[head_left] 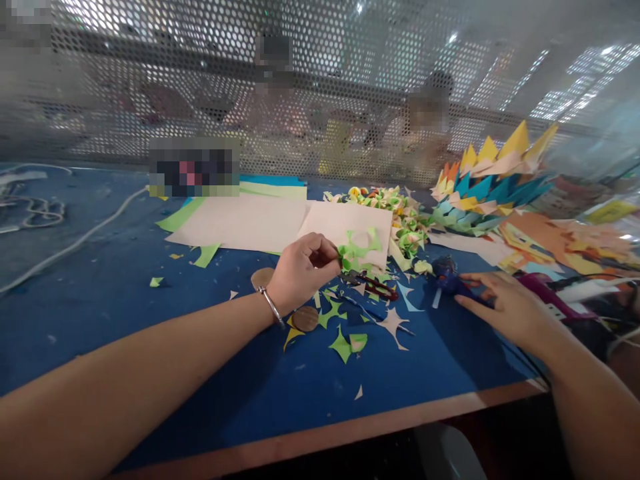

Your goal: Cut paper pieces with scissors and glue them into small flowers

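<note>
Thumb and fingers of my left hand (306, 272) are pinched at the edge of a light green paper cutout (361, 248), which is curly and held just above the table's paper pile. Off to the right, my right hand (507, 303) has its thumb and fingers around the handle of a blue glue gun (450, 281). A whitish stick shows beside the gun's front, and a dark cord trails behind my wrist. Below my left fingertips lie dark red-handled scissors (379, 287) and a thin pointed rod (373, 312). Green scraps (341, 345) and a pink scrap (395, 325) are scattered nearby.
Pale pink sheets (245, 220) lie beyond my left hand. Behind them is a heap of curled paper pieces (407, 230). A layered paper-petal construction (493, 183) stands back right, near a purple power strip (543, 297). A perforated metal screen (200, 87) borders the blue table (210, 380).
</note>
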Demonstrator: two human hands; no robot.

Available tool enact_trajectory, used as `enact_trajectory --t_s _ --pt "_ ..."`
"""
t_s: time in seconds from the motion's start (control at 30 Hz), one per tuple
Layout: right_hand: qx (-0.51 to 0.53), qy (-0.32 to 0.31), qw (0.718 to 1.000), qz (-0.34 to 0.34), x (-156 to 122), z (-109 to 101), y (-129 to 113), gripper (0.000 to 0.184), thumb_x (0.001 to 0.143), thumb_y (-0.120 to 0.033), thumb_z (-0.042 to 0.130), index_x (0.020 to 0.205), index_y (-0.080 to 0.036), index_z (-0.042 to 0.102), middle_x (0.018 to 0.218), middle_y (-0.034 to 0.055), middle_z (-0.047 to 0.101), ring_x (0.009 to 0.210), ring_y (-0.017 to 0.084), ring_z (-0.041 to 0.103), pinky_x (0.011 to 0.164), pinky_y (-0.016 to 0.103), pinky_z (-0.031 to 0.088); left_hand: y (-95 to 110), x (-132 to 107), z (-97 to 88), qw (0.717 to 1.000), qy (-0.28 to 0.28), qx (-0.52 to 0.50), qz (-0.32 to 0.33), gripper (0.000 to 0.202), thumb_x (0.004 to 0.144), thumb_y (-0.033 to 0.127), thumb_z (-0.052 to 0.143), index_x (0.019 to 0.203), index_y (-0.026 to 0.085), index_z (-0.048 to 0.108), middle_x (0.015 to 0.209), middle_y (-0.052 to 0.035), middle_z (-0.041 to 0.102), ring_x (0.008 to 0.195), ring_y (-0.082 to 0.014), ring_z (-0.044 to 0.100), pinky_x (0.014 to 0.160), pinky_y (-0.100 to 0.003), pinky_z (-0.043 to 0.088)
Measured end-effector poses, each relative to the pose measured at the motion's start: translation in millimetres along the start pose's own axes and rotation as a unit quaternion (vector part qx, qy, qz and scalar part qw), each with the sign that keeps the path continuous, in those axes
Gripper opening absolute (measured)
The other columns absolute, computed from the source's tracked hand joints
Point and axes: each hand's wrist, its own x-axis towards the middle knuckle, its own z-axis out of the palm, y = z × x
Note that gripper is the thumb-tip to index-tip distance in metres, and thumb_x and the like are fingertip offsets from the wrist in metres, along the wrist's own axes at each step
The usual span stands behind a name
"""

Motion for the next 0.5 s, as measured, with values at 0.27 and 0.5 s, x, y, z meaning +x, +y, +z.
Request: enact_trajectory --t_s 0.27,0.5 --pt "0.127 0.02 0.982 0.136 -1.2 -13.7 -14.8 0.029 0.075 -0.043 0.071 0.096 -0.023 0.067 0.087 0.011 0.073 0.071 0.029 0.072 0.069 0.041 0.055 3.8 -1.3 -0.7 1.0 -0.011 -0.012 0.006 0.007 0.069 0.02 0.062 0.068 0.019 0.055 0.073 -0.0006 0.061 0.061 -0.0096 0.053 0.056 -0.025 0.047" --pt "0.282 0.08 0.911 0.291 -7.4 -23.4 -50.0 0.011 0.076 -0.032 0.067 0.084 -0.024 0.067 0.069 0.0041 0.072 0.069 0.022 0.072 0.071 0.031 0.056 4.9 -1.3 -1.5 0.999 -0.032 -0.016 -0.006 0.008 0.07 0.021 0.062 0.069 0.019 0.054 0.071 -0.0004 0.06 0.06 -0.0098 0.053 0.055 -0.025 0.048"
